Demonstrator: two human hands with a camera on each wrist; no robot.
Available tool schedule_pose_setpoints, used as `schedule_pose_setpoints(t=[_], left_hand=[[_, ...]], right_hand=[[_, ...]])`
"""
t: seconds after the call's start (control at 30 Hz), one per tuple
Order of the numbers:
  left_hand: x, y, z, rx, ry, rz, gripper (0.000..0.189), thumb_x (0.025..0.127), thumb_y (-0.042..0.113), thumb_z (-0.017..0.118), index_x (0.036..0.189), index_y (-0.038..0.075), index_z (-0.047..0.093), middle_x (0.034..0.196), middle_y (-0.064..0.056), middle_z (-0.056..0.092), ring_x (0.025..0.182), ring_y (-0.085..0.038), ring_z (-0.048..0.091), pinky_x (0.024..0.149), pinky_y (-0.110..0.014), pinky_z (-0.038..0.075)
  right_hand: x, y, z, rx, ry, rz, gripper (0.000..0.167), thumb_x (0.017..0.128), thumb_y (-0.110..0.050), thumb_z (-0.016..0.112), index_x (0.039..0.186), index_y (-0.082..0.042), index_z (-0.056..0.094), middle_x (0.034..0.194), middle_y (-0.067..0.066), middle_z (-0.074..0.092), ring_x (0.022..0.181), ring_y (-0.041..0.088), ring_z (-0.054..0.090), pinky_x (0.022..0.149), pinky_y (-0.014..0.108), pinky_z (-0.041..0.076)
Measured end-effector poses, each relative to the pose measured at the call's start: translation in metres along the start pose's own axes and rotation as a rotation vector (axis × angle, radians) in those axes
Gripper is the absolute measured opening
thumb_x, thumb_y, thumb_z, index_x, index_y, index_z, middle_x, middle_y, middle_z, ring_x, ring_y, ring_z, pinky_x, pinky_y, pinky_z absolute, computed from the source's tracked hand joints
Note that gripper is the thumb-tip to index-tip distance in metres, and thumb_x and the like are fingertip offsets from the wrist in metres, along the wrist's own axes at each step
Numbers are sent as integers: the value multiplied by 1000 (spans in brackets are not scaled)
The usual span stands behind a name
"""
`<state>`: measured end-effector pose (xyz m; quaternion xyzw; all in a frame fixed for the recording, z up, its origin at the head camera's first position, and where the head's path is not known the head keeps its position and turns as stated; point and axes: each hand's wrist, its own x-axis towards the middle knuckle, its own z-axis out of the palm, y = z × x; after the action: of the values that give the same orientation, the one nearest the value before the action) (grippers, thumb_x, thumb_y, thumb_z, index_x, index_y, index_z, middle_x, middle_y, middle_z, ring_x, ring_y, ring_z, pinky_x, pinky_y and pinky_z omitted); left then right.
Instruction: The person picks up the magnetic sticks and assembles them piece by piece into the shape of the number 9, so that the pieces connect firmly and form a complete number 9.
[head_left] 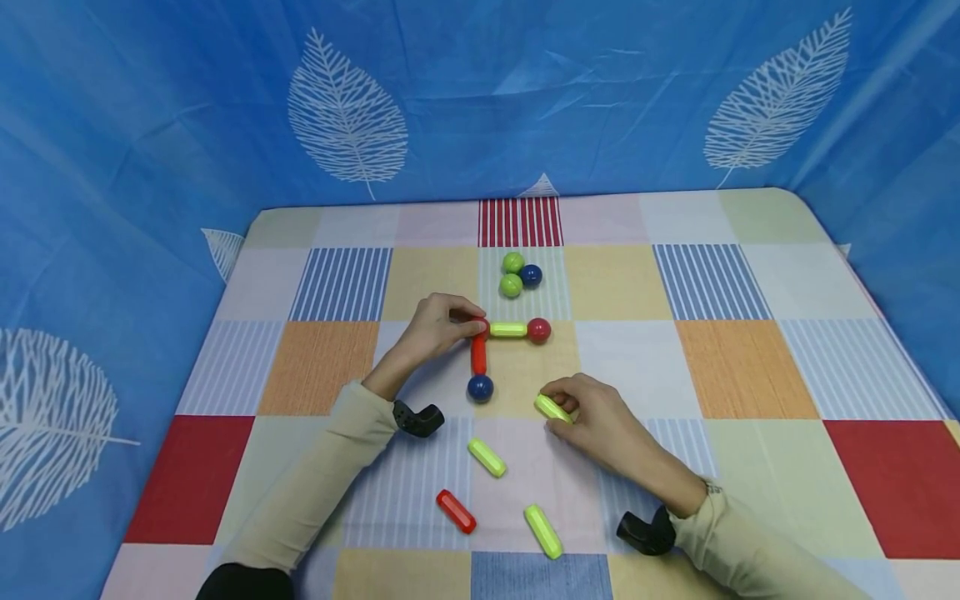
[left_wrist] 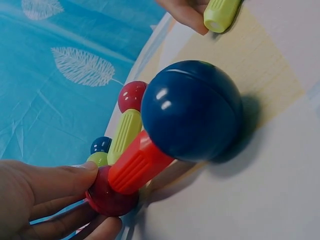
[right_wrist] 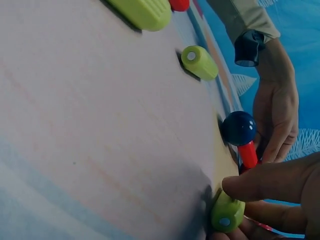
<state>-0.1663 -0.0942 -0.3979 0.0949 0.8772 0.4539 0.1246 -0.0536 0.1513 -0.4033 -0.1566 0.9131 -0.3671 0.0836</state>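
My left hand [head_left: 437,326] pinches a red ball [left_wrist: 112,199] at the corner of an L-shaped piece. From that ball a red rod [head_left: 478,357] runs toward me to a dark blue ball [head_left: 480,388]. A yellow-green rod [head_left: 508,330] leads right from the corner to a second red ball [head_left: 538,331]. To the right of the L, near the tabletop, my right hand [head_left: 603,418] holds a loose yellow-green rod [right_wrist: 227,214] between thumb and fingers. A small metal disc shows on that rod's end in the right wrist view. Left fingers partly hide the corner ball.
Closer to me lie two yellow-green rods [head_left: 487,457] and one red rod [head_left: 456,511], all loose on the patchwork tablecloth [head_left: 750,483]. Beyond the L, two green balls [head_left: 511,286] and a dark blue ball [head_left: 531,276] sit together. Blue cloth [head_left: 525,92] hangs behind the table.
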Motion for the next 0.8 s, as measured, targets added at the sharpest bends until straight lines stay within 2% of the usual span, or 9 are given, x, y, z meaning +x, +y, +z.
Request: schedule_pose_setpoints(t=[0.37,0.63,0.8], left_hand=[[1,-1,-1,-2,-5,-13,21,90,12,72,108,3,74,103,-8,71,99,-23,62,86,-36,48],[1,1,-1,-5,-8,-28,21,90,12,72,109,3,74,103,-7,71,99,-23,62,86,-36,49],[1,1,-1,-9,-7,-43,21,90,13,73,109,4,74,103,-7,71,100,-22,61,87,-36,48]], right_hand=[[8,1,-6,-6,-18,16,30,78,3,74,107,-5,71,91,0,64,81,13,58,69,29,50],[27,0,-21,-34,-46,-23,30,79,2,73,108,-5,72,90,1,63,80,15,57,70,32,49],[39,2,-23,-42,-71,-61,29,78,3,72,107,-5,72,91,1,66,81,16,59,73,34,49]])
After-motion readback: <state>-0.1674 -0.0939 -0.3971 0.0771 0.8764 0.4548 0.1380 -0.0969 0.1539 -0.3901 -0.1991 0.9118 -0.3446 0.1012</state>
